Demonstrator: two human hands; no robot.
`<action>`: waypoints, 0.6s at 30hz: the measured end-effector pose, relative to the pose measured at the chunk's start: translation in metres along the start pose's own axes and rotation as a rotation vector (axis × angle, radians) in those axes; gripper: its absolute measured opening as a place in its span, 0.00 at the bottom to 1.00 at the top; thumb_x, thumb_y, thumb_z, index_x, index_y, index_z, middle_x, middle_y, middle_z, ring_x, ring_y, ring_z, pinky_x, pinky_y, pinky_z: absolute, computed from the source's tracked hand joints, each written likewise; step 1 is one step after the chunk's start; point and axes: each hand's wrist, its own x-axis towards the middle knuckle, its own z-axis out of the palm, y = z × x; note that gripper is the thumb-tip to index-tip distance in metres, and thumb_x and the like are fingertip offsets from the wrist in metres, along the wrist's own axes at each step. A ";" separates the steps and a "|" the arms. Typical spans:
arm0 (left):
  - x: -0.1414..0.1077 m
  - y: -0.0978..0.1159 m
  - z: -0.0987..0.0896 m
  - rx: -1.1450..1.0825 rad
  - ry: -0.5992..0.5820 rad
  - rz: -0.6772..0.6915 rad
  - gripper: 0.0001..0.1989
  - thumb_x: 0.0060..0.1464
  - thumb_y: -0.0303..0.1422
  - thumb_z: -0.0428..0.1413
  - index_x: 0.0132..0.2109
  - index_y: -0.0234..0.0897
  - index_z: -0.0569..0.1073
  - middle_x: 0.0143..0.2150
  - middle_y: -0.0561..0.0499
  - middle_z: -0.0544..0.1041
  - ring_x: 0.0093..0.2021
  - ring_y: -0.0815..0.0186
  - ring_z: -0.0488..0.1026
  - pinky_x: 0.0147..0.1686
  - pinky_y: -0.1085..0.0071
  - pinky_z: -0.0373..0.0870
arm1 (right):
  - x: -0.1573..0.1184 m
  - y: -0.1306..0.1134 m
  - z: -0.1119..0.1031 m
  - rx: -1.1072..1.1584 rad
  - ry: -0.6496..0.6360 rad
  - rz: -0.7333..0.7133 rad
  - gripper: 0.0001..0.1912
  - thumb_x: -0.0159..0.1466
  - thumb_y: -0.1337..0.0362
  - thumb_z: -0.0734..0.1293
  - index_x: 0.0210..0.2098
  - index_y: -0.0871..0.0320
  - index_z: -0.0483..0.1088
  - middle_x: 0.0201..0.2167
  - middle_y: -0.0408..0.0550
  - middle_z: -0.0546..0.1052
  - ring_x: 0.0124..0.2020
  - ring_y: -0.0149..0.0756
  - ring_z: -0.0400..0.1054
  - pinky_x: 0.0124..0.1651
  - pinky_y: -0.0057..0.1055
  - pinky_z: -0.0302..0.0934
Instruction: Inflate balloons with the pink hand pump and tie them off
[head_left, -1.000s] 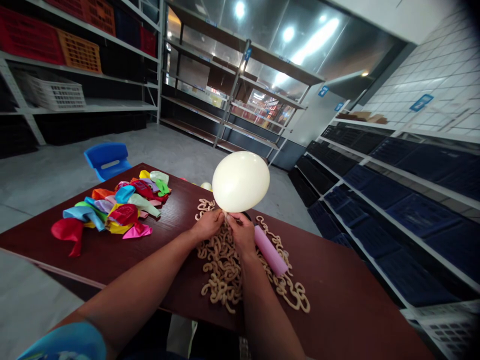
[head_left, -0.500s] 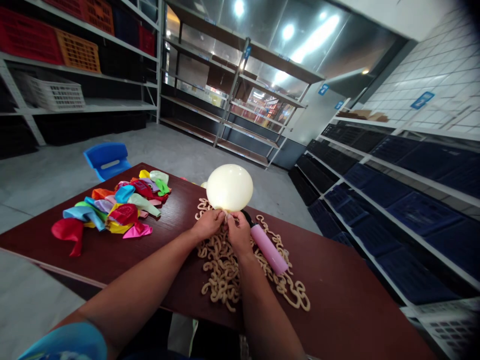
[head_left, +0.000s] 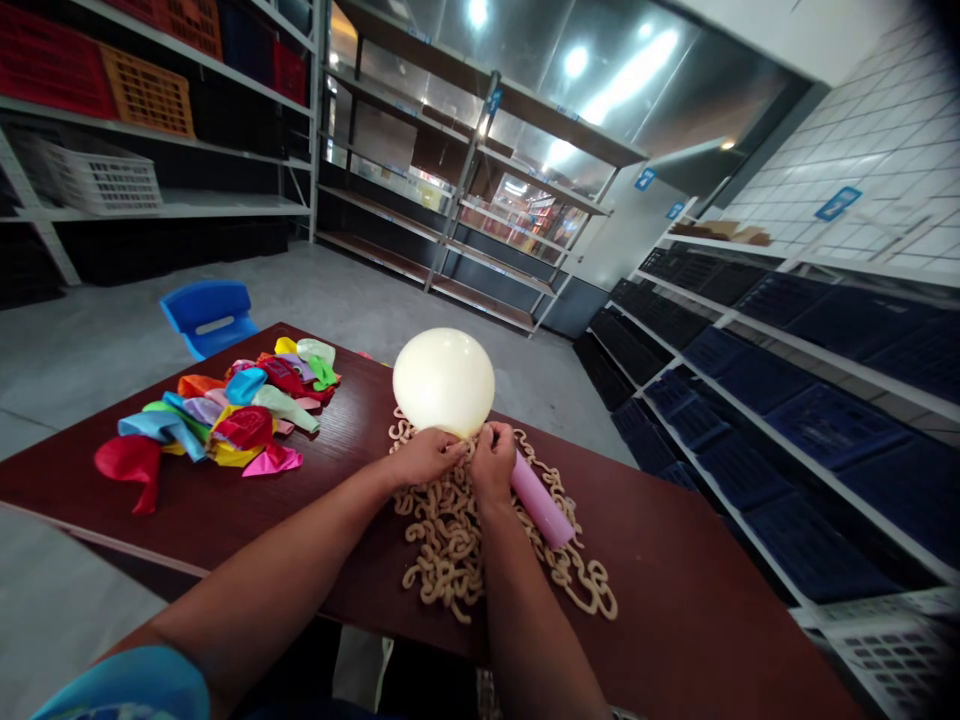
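A round, inflated cream balloon (head_left: 444,378) rises above my two hands, its neck end turned toward me. My left hand (head_left: 429,457) is closed at the balloon's base, fingers pinching the neck area. Close beside it, my right hand (head_left: 493,457) is closed with thumb and fingertips pressed together at the same neck; the neck itself is mostly hidden. Below the hands lies a heap of curled beige strands (head_left: 444,540). A pink cylinder (head_left: 543,500), which looks like a hand pump, rests on the strands right of my right wrist, its far end covered by the hand.
Many-coloured uninflated balloons (head_left: 225,410) lie piled on the left of the dark red table (head_left: 675,580). A blue chair (head_left: 210,315) stands behind it. Shelves with crates (head_left: 146,90) line the left, and dark blue bins (head_left: 817,430) fill the right-hand racks.
The balloon has shifted slightly left and looks a little larger in view. My right hand has moved a little right, away from the left, and now covers the pump's dark end.
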 end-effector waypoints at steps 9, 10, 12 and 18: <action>-0.009 0.012 0.002 -0.526 -0.227 -0.197 0.20 0.49 0.50 0.48 0.28 0.36 0.61 0.13 0.62 0.49 0.13 0.77 0.42 0.14 0.77 0.41 | -0.001 0.005 0.002 0.030 0.004 -0.021 0.11 0.59 0.57 0.55 0.32 0.57 0.61 0.28 0.43 0.66 0.30 0.32 0.60 0.36 0.30 0.55; -0.008 0.010 0.003 -0.488 -0.210 -0.192 0.20 0.50 0.50 0.47 0.28 0.36 0.61 0.14 0.61 0.50 0.13 0.77 0.44 0.14 0.77 0.43 | 0.000 0.005 0.002 0.025 0.007 -0.019 0.11 0.59 0.57 0.55 0.32 0.57 0.61 0.28 0.44 0.67 0.31 0.32 0.60 0.36 0.30 0.56; -0.004 0.005 0.005 -0.329 -0.113 -0.156 0.20 0.52 0.48 0.44 0.28 0.36 0.63 0.15 0.59 0.54 0.14 0.75 0.50 0.15 0.76 0.49 | 0.000 0.005 0.003 0.011 0.017 -0.023 0.11 0.59 0.57 0.55 0.32 0.58 0.61 0.29 0.45 0.67 0.32 0.33 0.61 0.37 0.30 0.56; 0.014 -0.003 0.003 0.305 0.337 -0.042 0.23 0.58 0.44 0.36 0.31 0.35 0.69 0.29 0.48 0.72 0.32 0.65 0.68 0.33 0.71 0.62 | -0.002 0.001 0.007 0.030 0.056 -0.142 0.11 0.60 0.58 0.55 0.35 0.58 0.62 0.34 0.49 0.69 0.37 0.35 0.62 0.43 0.34 0.56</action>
